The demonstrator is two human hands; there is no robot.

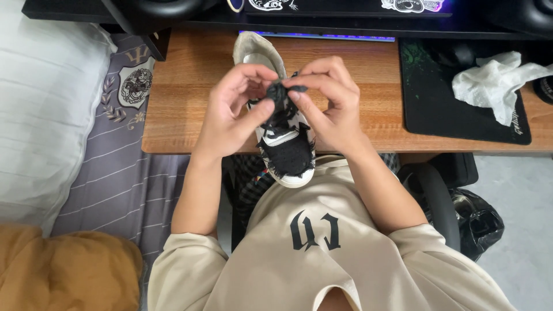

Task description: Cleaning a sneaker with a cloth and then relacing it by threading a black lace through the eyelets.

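Your left hand (230,112) has thumb and fingers pinched on the bunched black lace (280,92), and your right hand (328,103) nips its other end, fingers together. Below them the shoe (285,147) lies on the wooden desk (178,86), heel over the near edge. That lace looks soft, light and slippery, so grip near the knot.

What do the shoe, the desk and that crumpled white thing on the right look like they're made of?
The shoe looks like black knit or canvas with a white rubber sole; its collar edge is frayed. The desk shows matte wood grain, possibly laminate. The crumpled white thing looks like soft tissue paper, from its wrinkles.
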